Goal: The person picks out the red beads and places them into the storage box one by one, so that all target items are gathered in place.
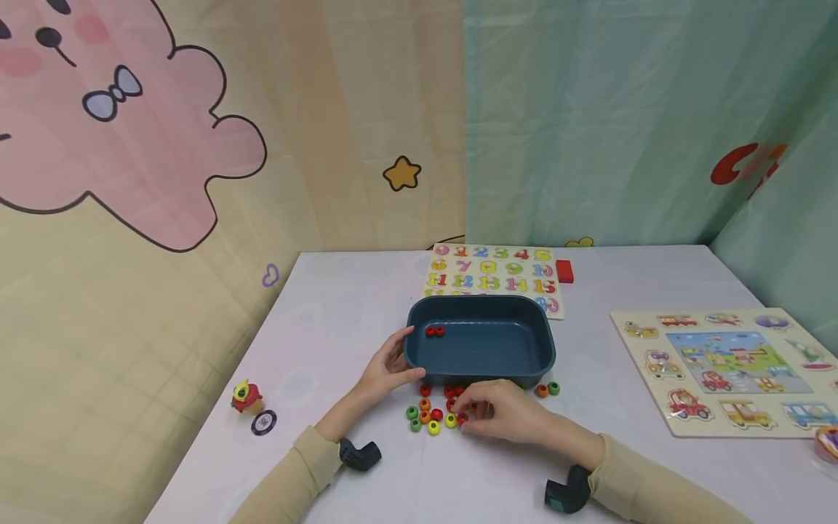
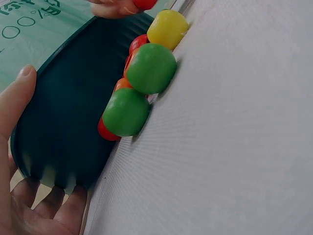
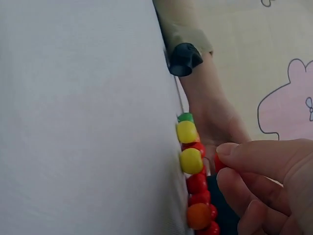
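A dark blue rectangular tub (image 1: 497, 351) stands on the table with two red beads (image 1: 435, 331) inside, toward its left end. My left hand (image 1: 386, 367) grips the tub's left end, thumb at the near side and fingers round the wall. Between thumb and forefinger my right hand (image 1: 500, 411) pinches a red bead (image 3: 221, 162), partly hidden by the fingertips. This hand is in front of the tub, over a cluster of loose beads. Among them are green beads (image 2: 150, 68), yellow beads (image 3: 191, 160), orange beads (image 3: 199, 216) and several red ones.
Right of my right hand lie an orange bead (image 1: 542, 391) and a green bead (image 1: 554, 388). Behind the tub is a number board (image 1: 491, 269) beside a red block (image 1: 564, 271). A vehicle puzzle board (image 1: 740, 364) lies at right; a small toy figure (image 1: 246, 397) and round disc (image 1: 264, 422) at left.
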Demonstrator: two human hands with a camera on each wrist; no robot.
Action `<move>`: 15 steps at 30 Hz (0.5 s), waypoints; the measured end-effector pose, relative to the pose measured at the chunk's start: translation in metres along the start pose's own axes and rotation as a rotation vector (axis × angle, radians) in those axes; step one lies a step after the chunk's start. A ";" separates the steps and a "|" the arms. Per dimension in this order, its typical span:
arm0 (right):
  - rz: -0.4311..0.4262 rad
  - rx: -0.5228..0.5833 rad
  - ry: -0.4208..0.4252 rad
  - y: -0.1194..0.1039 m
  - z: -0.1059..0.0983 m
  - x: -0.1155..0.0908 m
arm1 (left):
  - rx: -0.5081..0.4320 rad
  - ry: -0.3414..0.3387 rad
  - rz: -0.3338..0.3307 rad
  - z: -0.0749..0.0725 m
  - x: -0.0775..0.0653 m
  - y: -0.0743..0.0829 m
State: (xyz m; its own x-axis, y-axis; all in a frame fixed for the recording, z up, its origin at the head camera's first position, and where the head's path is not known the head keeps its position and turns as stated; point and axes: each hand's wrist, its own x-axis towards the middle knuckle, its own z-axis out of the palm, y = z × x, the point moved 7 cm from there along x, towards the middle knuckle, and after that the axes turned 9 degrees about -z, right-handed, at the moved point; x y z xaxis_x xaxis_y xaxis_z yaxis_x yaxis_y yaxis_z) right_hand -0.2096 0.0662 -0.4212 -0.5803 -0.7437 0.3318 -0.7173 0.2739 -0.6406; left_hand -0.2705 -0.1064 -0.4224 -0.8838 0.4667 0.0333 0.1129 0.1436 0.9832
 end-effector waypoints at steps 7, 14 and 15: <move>-0.089 -0.033 0.046 -0.014 -0.032 0.009 | -0.010 0.000 0.003 0.000 -0.001 0.001; -0.093 0.002 0.129 -0.022 -0.072 0.036 | -0.011 0.018 -0.025 -0.001 -0.001 -0.001; -0.080 0.024 0.143 -0.024 -0.078 0.041 | -0.012 0.020 -0.029 -0.001 -0.001 -0.001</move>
State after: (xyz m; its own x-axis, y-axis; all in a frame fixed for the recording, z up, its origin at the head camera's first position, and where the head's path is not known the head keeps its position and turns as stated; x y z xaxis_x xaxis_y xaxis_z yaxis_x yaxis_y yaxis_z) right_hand -0.2465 0.0766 -0.3385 -0.5722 -0.6674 0.4766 -0.7548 0.2012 -0.6244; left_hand -0.2700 -0.1075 -0.4233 -0.8955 0.4450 0.0079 0.0813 0.1460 0.9859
